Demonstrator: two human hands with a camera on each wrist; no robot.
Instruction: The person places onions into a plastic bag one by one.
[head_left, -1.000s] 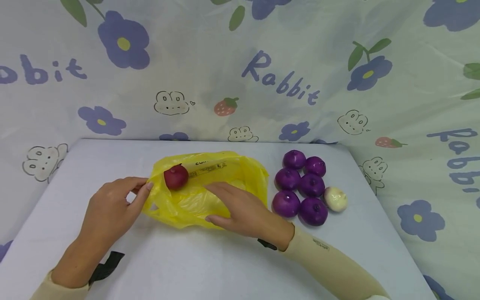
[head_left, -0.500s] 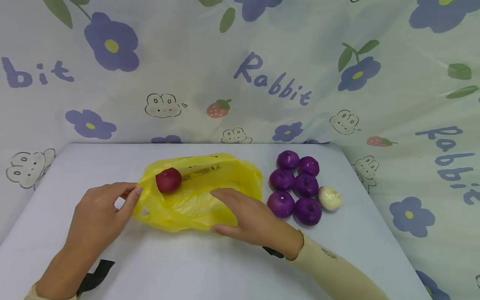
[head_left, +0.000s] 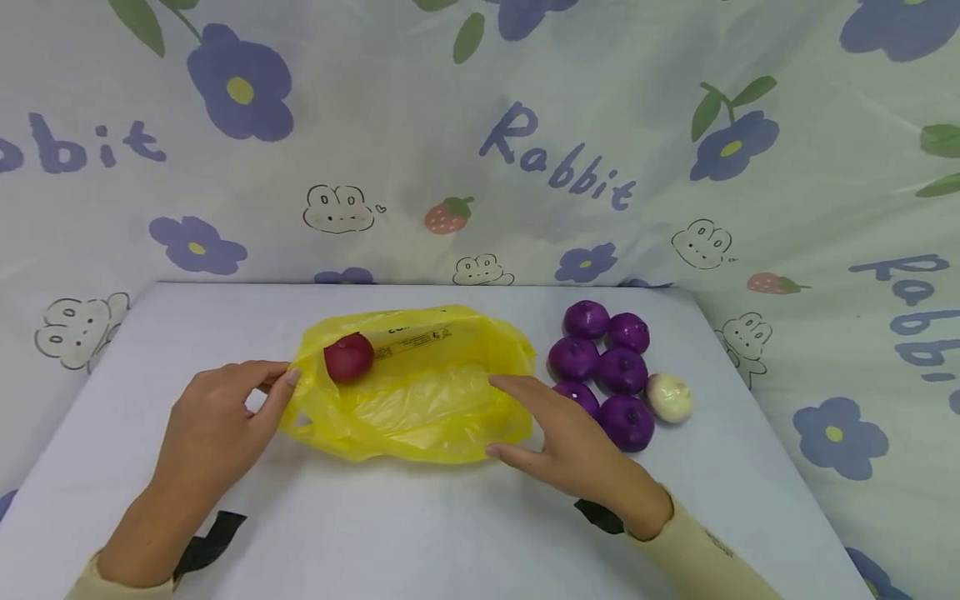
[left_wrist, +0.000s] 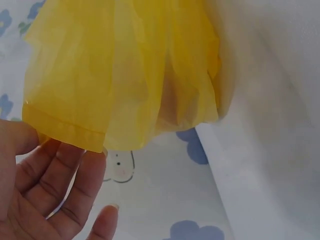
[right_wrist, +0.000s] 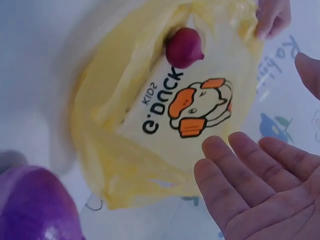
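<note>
Bag (head_left: 420, 400) lies between left fingers (head_left: 288, 379) and right fingers (head_left: 517, 387)

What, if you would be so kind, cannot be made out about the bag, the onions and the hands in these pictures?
- Yellow bag, head view: its print is too small to read.
- Red onion, head view: whether it lies inside or on top of the film is unclear.
- Purple onions, head view: the right hand covers part of one.
- Left hand, left wrist view: cut off by the frame edge; the bag fills the view.
</note>
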